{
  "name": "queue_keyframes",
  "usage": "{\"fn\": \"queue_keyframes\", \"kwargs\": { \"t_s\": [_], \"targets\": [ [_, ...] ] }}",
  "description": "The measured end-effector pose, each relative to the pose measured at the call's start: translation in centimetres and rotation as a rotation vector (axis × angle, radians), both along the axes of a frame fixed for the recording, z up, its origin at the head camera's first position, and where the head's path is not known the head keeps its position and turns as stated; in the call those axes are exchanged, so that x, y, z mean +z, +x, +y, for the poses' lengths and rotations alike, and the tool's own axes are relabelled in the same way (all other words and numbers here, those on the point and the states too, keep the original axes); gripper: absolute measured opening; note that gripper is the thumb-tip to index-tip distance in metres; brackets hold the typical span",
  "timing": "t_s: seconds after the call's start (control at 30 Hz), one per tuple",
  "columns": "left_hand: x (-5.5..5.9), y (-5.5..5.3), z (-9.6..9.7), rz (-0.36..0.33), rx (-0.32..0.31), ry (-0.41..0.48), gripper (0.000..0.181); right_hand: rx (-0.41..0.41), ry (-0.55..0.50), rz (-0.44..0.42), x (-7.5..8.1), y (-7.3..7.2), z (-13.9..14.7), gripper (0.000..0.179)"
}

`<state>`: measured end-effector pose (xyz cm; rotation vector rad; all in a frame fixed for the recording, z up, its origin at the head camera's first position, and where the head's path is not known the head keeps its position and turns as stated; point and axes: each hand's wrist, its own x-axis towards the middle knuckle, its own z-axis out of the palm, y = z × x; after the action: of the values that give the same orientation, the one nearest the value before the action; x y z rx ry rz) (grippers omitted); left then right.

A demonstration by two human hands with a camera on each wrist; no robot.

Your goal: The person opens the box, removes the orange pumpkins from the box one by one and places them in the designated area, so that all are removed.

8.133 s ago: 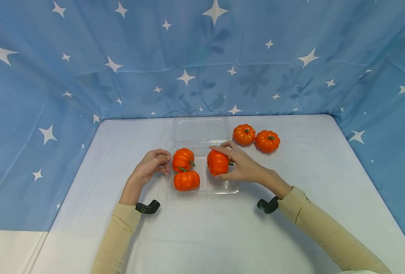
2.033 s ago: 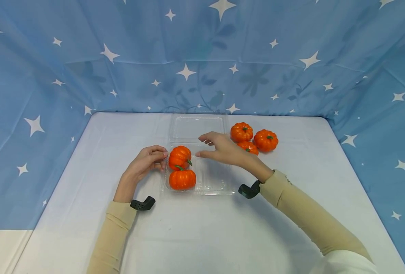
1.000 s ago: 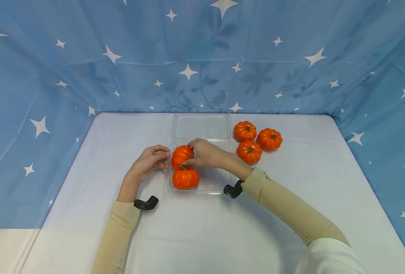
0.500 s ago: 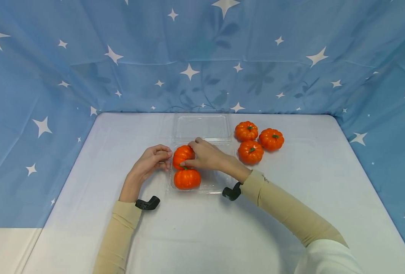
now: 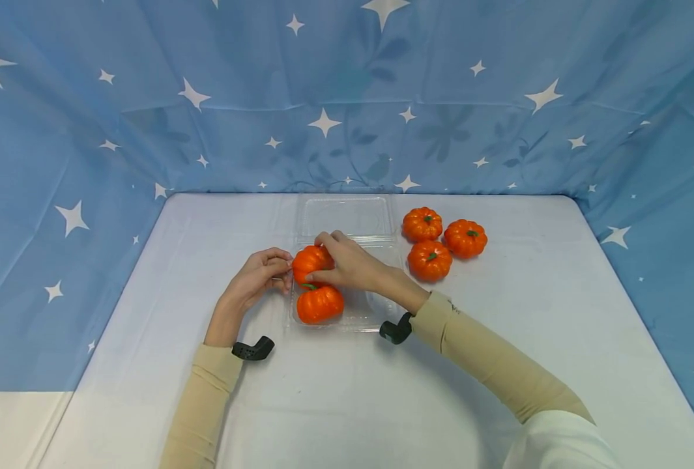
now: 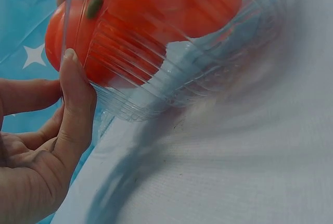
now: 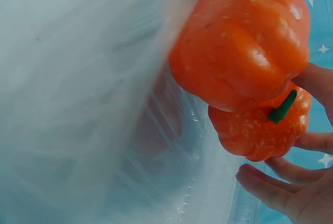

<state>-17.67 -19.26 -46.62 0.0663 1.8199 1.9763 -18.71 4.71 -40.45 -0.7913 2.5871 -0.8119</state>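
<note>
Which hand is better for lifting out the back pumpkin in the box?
Probably the right hand: its fingers and thumb are around the back pumpkin, while the left hand pinches the edge of the clear box.

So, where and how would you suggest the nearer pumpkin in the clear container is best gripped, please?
I'd grip the nearer pumpkin round its bulging body, from above and the right: the clear container walls off its left, and the farther pumpkin crowds its far side.
</note>
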Motion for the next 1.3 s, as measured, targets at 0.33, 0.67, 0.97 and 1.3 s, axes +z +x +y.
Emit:
{"fn": "queue_keyframes", "kwargs": {
  "t_s": [0.33,0.67,0.97,1.3],
  "targets": [
    [0.06,0.04,-0.10,0.001,0.006,-0.013,0.014,-0.011,-0.050,-0.037,-0.17,0.26,-0.40,0.073],
    [0.15,0.01,0.08,0.002,-0.008,-0.008,0.013,-0.037,-0.098,-0.072,-0.42,0.28,-0.79,0.074],
    [0.09,0.03,0.01,0.008,-0.018,0.008,0.010,-0.034,-0.113,-0.064,0.00,0.29,-0.63,0.072],
    [0.30,0.04,0.10,0.006,-0.008,-0.008,0.009,-0.018,-0.152,-0.020,0.19,0.40,-0.05,0.081]
  ]
}}
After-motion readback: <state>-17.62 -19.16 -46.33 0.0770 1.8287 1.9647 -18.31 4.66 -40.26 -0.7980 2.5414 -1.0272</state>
